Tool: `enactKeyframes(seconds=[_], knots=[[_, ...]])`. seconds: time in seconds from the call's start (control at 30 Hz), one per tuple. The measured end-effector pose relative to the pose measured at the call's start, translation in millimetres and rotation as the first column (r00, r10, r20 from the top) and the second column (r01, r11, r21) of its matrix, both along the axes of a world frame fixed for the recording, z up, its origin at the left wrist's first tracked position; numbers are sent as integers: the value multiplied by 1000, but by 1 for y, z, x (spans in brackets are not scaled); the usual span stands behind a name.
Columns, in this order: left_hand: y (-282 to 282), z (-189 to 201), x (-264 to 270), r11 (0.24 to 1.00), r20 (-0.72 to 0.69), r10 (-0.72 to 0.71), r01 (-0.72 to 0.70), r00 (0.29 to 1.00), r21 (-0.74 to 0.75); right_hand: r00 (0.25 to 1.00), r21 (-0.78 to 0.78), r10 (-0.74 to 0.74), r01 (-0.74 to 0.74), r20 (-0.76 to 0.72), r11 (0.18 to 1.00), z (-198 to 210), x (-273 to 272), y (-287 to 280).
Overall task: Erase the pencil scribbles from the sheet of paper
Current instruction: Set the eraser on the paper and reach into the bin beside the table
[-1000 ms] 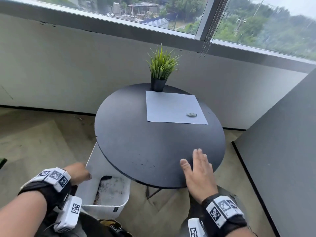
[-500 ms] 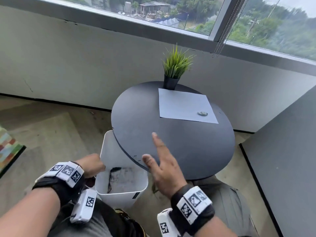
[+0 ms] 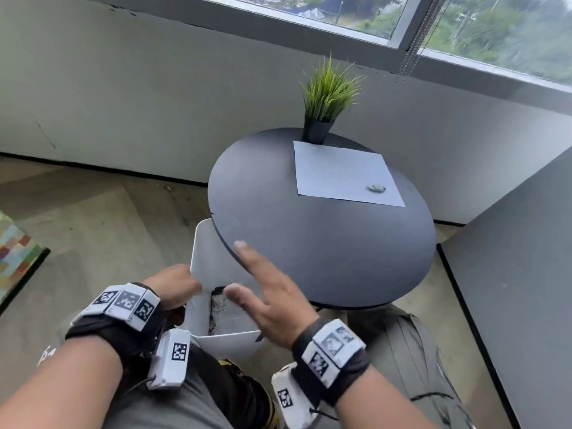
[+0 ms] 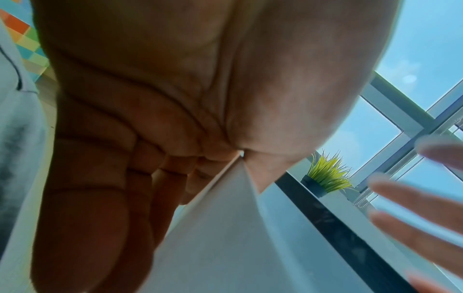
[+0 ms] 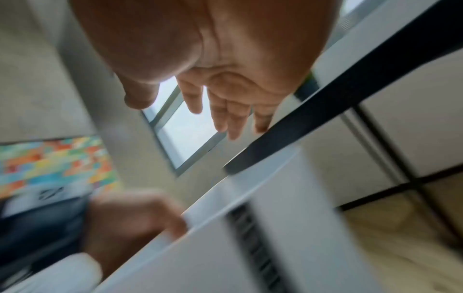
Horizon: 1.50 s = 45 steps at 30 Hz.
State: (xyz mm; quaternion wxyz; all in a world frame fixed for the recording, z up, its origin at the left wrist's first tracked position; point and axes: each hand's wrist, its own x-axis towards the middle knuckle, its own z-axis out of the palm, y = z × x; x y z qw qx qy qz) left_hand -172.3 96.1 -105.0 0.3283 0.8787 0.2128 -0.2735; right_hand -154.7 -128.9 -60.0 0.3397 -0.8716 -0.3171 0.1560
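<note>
A white sheet of paper (image 3: 343, 173) lies on the far right part of the round black table (image 3: 309, 243). I cannot make out any pencil marks on it from here. A small grey lump, apparently an eraser (image 3: 376, 188), sits near the sheet's right corner. My left hand (image 3: 173, 286) grips the rim of a white bin (image 3: 223, 339) below the table's left edge, with fingers (image 4: 160, 178) curled over the bin wall (image 4: 225, 237). My right hand (image 3: 263, 292) hovers flat over the bin and the table's near-left edge, fingers (image 5: 225, 119) straight and holding nothing.
A green plant in a black pot (image 3: 317, 131) stands at the table's far edge, touching the sheet's corner. Dark dirt streaks the inside of the bin. A grey partition (image 3: 510, 289) rises on the right, and a coloured mat (image 3: 15, 258) lies on the floor at left.
My right hand has swept left from the table's near edge to a spot over the bin. My left hand still holds the bin's rim. The paper and eraser have not moved.
</note>
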Motion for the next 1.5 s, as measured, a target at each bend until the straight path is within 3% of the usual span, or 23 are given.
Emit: enactKeyframes(seconds=[0.07, 0.13, 0.2, 0.33, 0.43, 0.47, 0.53, 0.6, 0.63, 0.67, 0.7, 0.77, 0.83, 0.87, 0.93, 1.03, 1.13, 1.2, 1.27, 1.33, 1.37, 1.43, 1.5], knots=[[4, -2, -2, 1000, 18, 26, -26, 999, 8, 951, 16, -301, 301, 67, 954, -2, 29, -27], [5, -5, -4, 999, 35, 37, -37, 999, 5, 820, -290, -552, 570, 150, 768, -8, 51, -51], [6, -6, -4, 998, 31, 59, -58, 998, -11, 822, -514, -541, 547, 179, 661, -18, 56, -47], [7, -7, -4, 991, 35, 109, -106, 993, -77, 974, -543, -134, 213, 182, 812, -23, 24, 10], [4, -8, -4, 988, 53, 112, -106, 992, -113, 974, -348, 188, -135, 125, 928, -12, 10, 23], [3, -7, -4, 987, 53, 115, -108, 992, -122, 984, -188, 148, -129, 94, 974, -7, 15, 17], [3, -8, -6, 985, 49, 119, -112, 992, -129, 982, 27, -168, 167, 81, 986, -4, 38, -4], [5, -10, -6, 982, 41, 127, -120, 991, -145, 862, -199, -492, 507, 121, 839, -4, 63, -22], [5, -11, -6, 981, 43, 130, -123, 991, -150, 826, -378, -544, 556, 148, 740, -6, 69, -21], [4, -10, -6, 980, 44, 135, -126, 990, -155, 844, -499, -512, 518, 163, 695, -7, 69, -13], [4, -9, -5, 978, 47, 140, -131, 989, -160, 895, -548, -415, 432, 163, 716, -11, 64, 0], [3, -7, -5, 974, 46, 149, -138, 988, -177, 987, -531, -103, 155, 125, 833, -14, 37, 29], [4, -6, -6, 972, 45, 143, -132, 989, -194, 993, -360, 114, -99, 21, 928, -3, 18, 43], [5, -7, -7, 973, 47, 136, -125, 990, -193, 989, -201, 137, -143, -47, 969, 8, 20, 43], [9, -8, -8, 976, 48, 133, -122, 990, -179, 998, 22, 40, -39, -39, 999, 25, 46, 38], [10, -10, -8, 981, 42, 125, -117, 991, -157, 978, -161, -151, 174, 142, 972, 33, 100, 38], [8, -10, -7, 979, 39, 125, -116, 991, -170, 992, -543, 29, 41, 120, 839, 20, 112, 52], [8, -12, -5, 978, 32, 120, -112, 992, -176, 986, -664, 151, -71, 64, 745, 13, 94, 52], [9, -15, -4, 981, 25, 106, -100, 994, -169, 944, -671, 328, -217, 41, 709, 18, 69, 44], [11, -18, -5, 980, 15, 109, -105, 994, -170, 901, -547, 431, -338, 47, 766, 34, 58, 31], [12, -20, -5, 978, 8, 114, -111, 993, -177, 911, -439, 397, -315, 109, 842, 41, 64, 26], [11, -21, -5, 975, -3, 121, -119, 993, -187, 964, -286, 153, -88, 216, 954, 44, 98, 15], [11, -20, -6, 976, 0, 125, -123, 992, -181, 975, -371, -35, 117, 220, 921, 36, 129, 10]])
